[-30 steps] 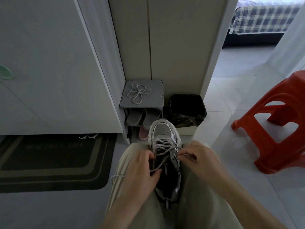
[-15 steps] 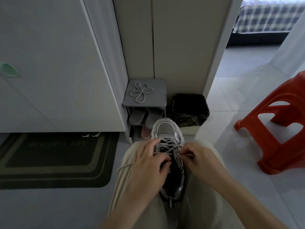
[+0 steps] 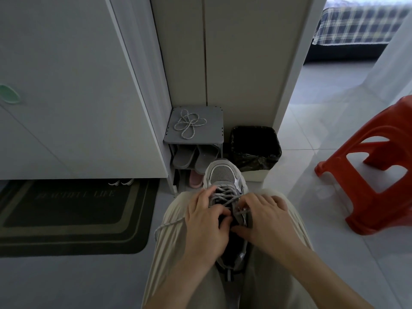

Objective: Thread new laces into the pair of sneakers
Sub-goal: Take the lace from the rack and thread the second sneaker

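Note:
A grey and white sneaker (image 3: 224, 175) stands toe-away between my knees, with a grey speckled lace (image 3: 224, 195) crossed through its lower eyelets. My left hand (image 3: 204, 224) grips the sneaker's left side, fingers over the crossed lace and thumb curled into the opening. My right hand (image 3: 266, 221) is on the sneaker's right side and pinches the lace where its end (image 3: 243, 212) sticks out by the fingers. The lace's other end (image 3: 166, 226) trails over my left thigh. A second loose lace (image 3: 189, 124) lies coiled on top of the grey shoe rack (image 3: 211, 121).
The shoe rack holds grey slippers (image 3: 194, 158) and stands against a white cabinet. A black-lined bin (image 3: 255, 148) is right of it, a red plastic stool (image 3: 367, 186) further right. A dark doormat (image 3: 66, 215) lies on the floor at left.
Both hands have closed in over the middle of the sneaker. My left hand slid forward over the crossed lace; my right hand moved inward to the right eyelets.

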Tool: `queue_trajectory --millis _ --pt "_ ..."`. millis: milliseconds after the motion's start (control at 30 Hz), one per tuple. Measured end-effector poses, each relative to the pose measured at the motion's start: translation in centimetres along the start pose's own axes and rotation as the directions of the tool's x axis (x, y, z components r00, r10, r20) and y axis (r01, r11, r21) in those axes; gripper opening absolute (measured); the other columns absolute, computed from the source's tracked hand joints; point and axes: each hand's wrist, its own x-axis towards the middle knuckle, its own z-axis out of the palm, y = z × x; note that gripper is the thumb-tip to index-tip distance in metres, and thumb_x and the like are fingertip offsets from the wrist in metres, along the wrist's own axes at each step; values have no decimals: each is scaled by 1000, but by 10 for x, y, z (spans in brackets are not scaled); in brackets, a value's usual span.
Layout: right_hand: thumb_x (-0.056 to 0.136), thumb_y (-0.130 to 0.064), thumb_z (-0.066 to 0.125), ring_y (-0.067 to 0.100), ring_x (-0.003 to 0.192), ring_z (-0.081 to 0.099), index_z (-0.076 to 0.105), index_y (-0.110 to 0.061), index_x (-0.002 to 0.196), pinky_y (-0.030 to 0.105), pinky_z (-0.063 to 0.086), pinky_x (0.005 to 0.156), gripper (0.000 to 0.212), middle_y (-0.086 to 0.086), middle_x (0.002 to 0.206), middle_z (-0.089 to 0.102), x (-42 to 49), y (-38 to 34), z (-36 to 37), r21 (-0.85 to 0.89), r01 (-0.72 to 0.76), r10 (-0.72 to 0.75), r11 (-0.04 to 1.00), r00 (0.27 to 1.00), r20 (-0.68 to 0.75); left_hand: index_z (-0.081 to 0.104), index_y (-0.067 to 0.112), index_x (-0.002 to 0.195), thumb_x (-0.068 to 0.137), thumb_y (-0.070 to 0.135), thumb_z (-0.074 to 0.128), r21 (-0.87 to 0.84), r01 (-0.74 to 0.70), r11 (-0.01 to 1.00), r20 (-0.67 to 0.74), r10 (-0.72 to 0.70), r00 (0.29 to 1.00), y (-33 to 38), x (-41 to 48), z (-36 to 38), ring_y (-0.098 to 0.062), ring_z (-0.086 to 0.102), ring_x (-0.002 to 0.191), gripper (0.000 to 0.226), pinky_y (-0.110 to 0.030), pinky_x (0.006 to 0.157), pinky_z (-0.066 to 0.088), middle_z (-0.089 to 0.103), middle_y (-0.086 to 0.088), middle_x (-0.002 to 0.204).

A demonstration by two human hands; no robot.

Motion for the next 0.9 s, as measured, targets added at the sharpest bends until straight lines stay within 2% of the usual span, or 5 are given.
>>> queue_trajectory --millis 300,567,700,800,900 --pt "58 -61 72 16 117 37 39 -33 118 33 21 102 75 -11 120 40 -5 8 2 102 -182 190 978 979 -76 58 23 76 83 18 68 -168 102 980 -138 -126 982 -21 -14 -31 5 21 126 13 -25 104 21 35 19 133" --pt "63 -59 73 7 111 50 26 -37 131 29 19 104 85 -20 106 52 -2 5 -3 258 -225 221 940 974 47 60 24 81 85 18 66 -108 444 889 -12 -448 894 -85 -29 -51 -18 36 132 9 -35 104 24 47 1 138" --pt "67 -52 76 4 108 50 29 -36 133 25 18 101 82 -20 104 52 -3 2 -4 270 -187 188 944 982 24 56 28 99 86 16 65 -166 350 922 -58 -364 930 -64 -31 -42 -11 30 135 20 -27 101 28 35 3 141" --pt "67 -51 76 3 111 48 31 -37 133 26 18 103 82 -22 108 51 -3 2 -3 279 -190 192 941 981 23 54 30 110 84 26 64 -121 61 991 -154 -79 985 -34 -24 -34 3 30 129 28 -22 101 32 35 8 138" --pt "67 -48 77 3 115 49 32 -36 133 27 20 104 81 -22 115 53 -4 1 -3 276 -166 173 947 985 0 62 34 107 83 39 61 82 -132 988 -33 135 990 -8 -13 -21 -3 18 135 24 -23 109 14 33 9 142"
